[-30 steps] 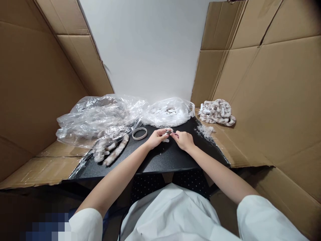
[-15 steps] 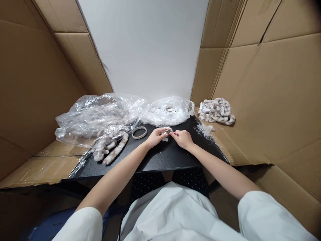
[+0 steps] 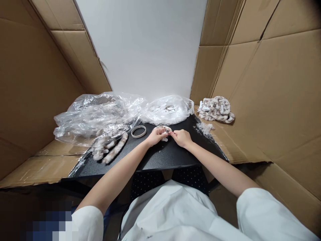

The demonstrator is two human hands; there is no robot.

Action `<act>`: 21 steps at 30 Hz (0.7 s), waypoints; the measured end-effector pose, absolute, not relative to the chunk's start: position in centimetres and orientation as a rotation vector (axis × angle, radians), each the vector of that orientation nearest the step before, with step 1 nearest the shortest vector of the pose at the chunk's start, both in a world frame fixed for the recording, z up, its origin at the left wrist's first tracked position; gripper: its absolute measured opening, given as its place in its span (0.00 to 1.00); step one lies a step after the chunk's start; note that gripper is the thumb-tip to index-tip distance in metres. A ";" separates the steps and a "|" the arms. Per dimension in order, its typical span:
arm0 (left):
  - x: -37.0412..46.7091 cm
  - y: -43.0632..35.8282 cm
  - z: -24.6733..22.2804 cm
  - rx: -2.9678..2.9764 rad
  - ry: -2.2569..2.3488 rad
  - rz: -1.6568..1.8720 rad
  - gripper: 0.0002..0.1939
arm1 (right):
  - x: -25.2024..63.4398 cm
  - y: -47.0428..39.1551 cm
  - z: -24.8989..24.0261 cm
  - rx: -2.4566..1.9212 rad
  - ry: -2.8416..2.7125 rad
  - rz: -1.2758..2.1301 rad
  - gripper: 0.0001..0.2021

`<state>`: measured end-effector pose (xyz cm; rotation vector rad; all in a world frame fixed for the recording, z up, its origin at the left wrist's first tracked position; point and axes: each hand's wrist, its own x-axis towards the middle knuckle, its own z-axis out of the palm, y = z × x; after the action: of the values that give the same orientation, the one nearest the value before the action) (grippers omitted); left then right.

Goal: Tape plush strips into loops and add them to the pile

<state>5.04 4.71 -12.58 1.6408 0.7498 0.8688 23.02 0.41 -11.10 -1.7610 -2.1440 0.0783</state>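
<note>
Near the middle of the black table, my left hand [image 3: 154, 137] is closed on a furry brown-and-white strip [image 3: 162, 127] that curves behind its fingers. Below those fingers a small white tag [image 3: 165, 139] hangs out. My right hand [image 3: 183, 138] is closed in a pinch, its fingertips meeting the left hand's at the strip. Something small and dark shows between the fingertips, too small to name. Left of the hands lies a pale ring-shaped roll, like tape [image 3: 138, 132].
More furry strips [image 3: 115, 149] lie at the table's left, partly under a large clear plastic bag [image 3: 97, 115]. A second clear bag [image 3: 168, 112] holds white pieces. On cardboard at the right sit a pile of tagged furry strips [image 3: 216, 109] and loose fluff [image 3: 205, 129]. Cardboard walls [image 3: 281, 97] enclose both sides.
The furry strip shows more behind my left fingers than before. My right fingertips have shifted slightly against it. The view has tilted a little; the other things stay where they were.
</note>
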 end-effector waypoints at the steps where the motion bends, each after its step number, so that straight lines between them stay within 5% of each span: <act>1: 5.1 4.7 -12.6 1.640 0.756 0.868 0.21 | 23.1 0.5 -11.1 -1.757 -2.144 0.084 0.29; 21: 5.2 4.7 -12.6 1.609 0.748 0.904 0.24 | 23.5 0.3 -11.0 -1.779 -2.055 0.210 0.28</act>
<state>5.19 4.74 -12.55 1.6093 0.7481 0.9040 23.50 0.26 -10.99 -1.7787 -2.0553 0.2103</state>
